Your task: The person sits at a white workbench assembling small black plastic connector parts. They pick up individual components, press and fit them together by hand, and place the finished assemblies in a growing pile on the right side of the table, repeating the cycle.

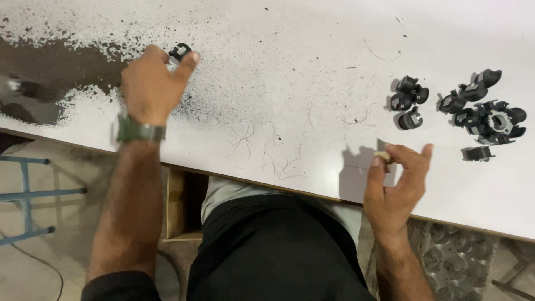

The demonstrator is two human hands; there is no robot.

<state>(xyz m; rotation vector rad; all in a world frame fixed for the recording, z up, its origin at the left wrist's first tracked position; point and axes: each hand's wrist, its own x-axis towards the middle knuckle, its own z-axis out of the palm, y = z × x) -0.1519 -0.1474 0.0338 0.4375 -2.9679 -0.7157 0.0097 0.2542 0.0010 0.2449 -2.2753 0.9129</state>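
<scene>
My left hand (pixel 149 79) reaches over the worn white table (pixel 290 83) and pinches a small black plastic clip (pixel 179 53) between fingertips at the far left. A green watch sits on that wrist. My right hand (pixel 397 181) hovers near the table's front edge and holds a small pale piece (pixel 382 155) between thumb and fingers. Several black plastic parts (pixel 408 100) lie a little beyond the right hand, and a larger cluster of them (pixel 485 114) lies further right.
Thin wire strands (pixel 273 153) lie on the table's middle. The paint is worn dark at the far left (pixel 50 67). A blue metal frame (pixel 28 192) stands on the floor at left. My lap in black clothing is below the table edge.
</scene>
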